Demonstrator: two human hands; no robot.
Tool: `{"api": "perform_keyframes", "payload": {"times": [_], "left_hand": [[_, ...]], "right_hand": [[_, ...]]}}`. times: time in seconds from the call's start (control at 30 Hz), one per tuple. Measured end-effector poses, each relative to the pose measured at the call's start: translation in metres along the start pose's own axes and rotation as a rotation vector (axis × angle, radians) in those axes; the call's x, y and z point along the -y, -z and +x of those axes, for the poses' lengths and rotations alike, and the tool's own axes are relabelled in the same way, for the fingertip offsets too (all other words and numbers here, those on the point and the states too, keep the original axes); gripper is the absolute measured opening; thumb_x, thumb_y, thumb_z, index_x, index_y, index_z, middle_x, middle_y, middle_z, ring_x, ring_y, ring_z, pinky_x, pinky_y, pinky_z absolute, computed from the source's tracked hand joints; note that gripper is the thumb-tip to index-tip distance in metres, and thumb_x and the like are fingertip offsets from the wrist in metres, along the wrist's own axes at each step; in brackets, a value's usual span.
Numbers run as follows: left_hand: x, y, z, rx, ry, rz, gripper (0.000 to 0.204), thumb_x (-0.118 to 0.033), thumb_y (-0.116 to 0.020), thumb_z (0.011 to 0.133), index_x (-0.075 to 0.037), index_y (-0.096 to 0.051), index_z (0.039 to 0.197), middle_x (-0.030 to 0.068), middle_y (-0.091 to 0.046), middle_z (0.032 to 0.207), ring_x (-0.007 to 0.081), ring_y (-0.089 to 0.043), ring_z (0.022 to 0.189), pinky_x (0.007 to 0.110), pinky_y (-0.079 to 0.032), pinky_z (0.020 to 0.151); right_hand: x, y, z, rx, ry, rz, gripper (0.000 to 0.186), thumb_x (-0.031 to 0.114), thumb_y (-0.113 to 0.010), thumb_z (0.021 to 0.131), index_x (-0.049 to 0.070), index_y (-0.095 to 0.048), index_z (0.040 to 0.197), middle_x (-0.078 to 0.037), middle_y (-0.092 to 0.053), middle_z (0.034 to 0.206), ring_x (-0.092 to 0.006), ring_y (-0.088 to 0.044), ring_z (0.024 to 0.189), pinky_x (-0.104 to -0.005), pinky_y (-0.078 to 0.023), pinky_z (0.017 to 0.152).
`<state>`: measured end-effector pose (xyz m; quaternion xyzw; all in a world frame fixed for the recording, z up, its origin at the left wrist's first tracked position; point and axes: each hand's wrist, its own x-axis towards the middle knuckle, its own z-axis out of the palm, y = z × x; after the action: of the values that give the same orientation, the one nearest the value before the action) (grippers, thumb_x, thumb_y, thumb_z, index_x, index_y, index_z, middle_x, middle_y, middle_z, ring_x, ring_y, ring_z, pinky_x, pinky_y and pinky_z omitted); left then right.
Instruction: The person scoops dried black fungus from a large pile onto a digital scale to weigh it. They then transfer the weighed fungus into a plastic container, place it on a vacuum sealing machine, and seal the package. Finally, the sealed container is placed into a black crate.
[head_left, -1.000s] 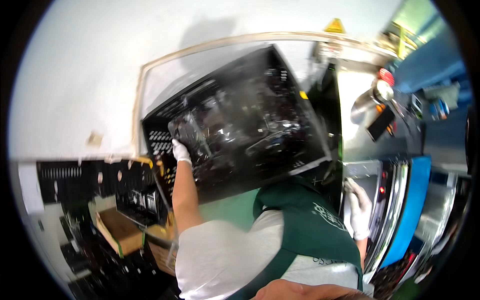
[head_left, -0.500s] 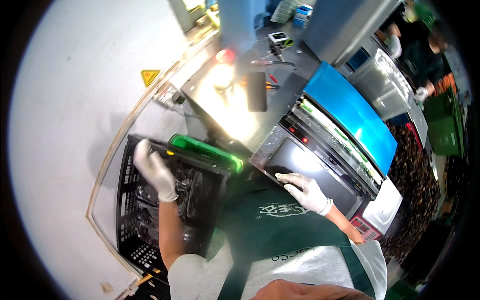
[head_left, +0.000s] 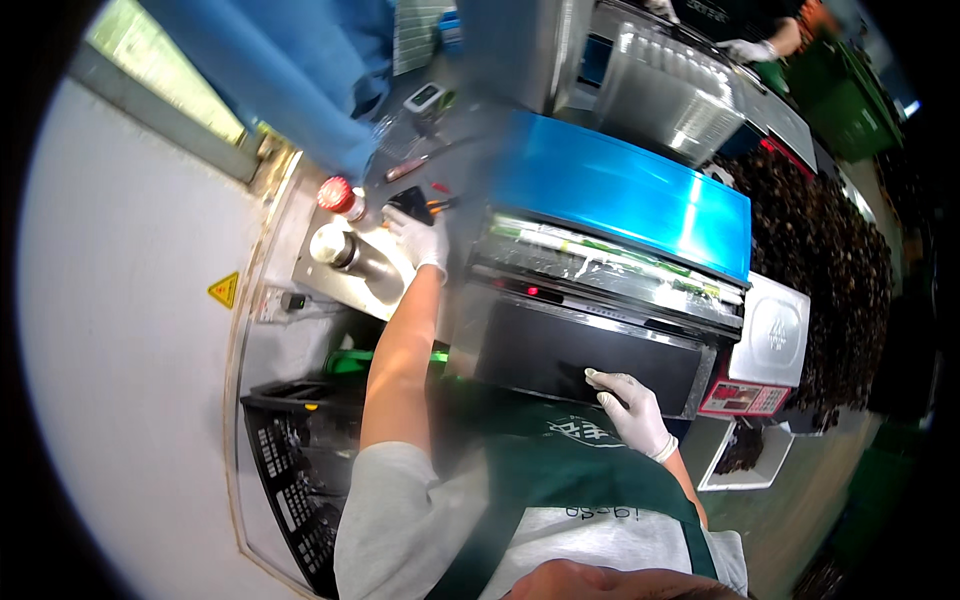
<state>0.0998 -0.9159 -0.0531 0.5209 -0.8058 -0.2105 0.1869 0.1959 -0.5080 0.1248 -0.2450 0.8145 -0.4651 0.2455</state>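
Observation:
My left hand, in a white glove, reaches forward onto the steel table. Its fingers close round the near end of a black smartphone, covering part of it. Beside that hand stand a flask and a red-capped container. My right hand, also gloved, rests at the front edge of a film wrapping machine's black plate. Its fingers are apart, with nothing visible between them. The machine's blue cover rises behind the plate, above a roll of clear film.
A black crate stands at my left, by the wall. Right of the machine are a red-and-white scale and a white box holding dark pieces. Stacked clear trays stand behind; a co-worker's gloved hand shows beyond, near a green bin.
My left hand has gone from above the black crate forward to the phone. The view has turned, and my right hand stays at the machine's front edge.

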Motion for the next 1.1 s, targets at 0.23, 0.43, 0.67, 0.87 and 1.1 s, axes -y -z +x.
{"api": "perform_keyframes", "payload": {"times": [0.23, 0.43, 0.67, 0.87, 1.1], "left_hand": [[0.000, -0.016, 0.011, -0.114, 0.109, 0.096, 0.114, -0.055, -0.074, 0.075, 0.004, -0.014, 0.153, 0.0289, -0.047, 0.134, 0.0461, -0.053, 0.116, 0.053, -0.045, 0.098], [-0.028, 0.017, 0.021, -0.395, -0.196, -0.254, 0.088, -0.024, -0.076, 0.082, 0.006, -0.028, 0.148, 0.0269, -0.033, 0.149, 0.0417, -0.035, 0.137, 0.050, -0.030, 0.113], [-0.278, 0.125, -0.067, 0.068, -1.253, -0.672, 0.035, -0.008, -0.064, 0.090, -0.007, -0.064, 0.125, 0.0124, -0.057, 0.131, 0.0282, -0.049, 0.125, 0.040, -0.036, 0.107], [-0.403, 0.030, -0.015, 0.174, -1.518, -0.293, 0.027, -0.025, -0.065, 0.090, -0.008, -0.073, 0.110, 0.0110, -0.069, 0.111, 0.0308, -0.061, 0.108, 0.038, -0.046, 0.096], [-0.430, 0.021, 0.020, 0.875, -1.253, -0.346, 0.019, -0.016, -0.073, 0.086, 0.002, -0.074, 0.093, 0.0052, -0.072, 0.089, 0.0115, -0.064, 0.085, 0.026, -0.049, 0.080]], "right_hand": [[-0.010, 0.012, -0.015, -0.103, 0.017, -0.047, 0.033, 0.014, -0.060, 0.092, 0.008, -0.065, 0.123, -0.013, -0.069, 0.111, -0.0307, -0.064, 0.102, -0.0380, -0.051, 0.091], [-0.034, 0.019, -0.030, -0.122, 0.029, -0.026, 0.035, 0.019, -0.059, 0.094, 0.007, -0.063, 0.126, -0.014, -0.068, 0.115, -0.0325, -0.063, 0.104, -0.0395, -0.049, 0.094], [-0.045, 0.034, -0.041, -0.161, 0.003, -0.021, 0.036, 0.021, -0.057, 0.095, 0.008, -0.063, 0.127, -0.015, -0.068, 0.114, -0.0316, -0.063, 0.106, -0.0394, -0.048, 0.095], [-0.048, 0.046, -0.061, -0.262, -0.047, 0.015, 0.036, 0.022, -0.057, 0.095, 0.008, -0.063, 0.128, -0.014, -0.068, 0.110, -0.0311, -0.062, 0.105, -0.0391, -0.048, 0.095], [-0.064, 0.052, -0.099, -0.370, -0.225, 0.028, 0.036, 0.023, -0.055, 0.096, 0.010, -0.063, 0.128, -0.014, -0.068, 0.107, -0.0310, -0.063, 0.102, -0.0401, -0.048, 0.093]]}}
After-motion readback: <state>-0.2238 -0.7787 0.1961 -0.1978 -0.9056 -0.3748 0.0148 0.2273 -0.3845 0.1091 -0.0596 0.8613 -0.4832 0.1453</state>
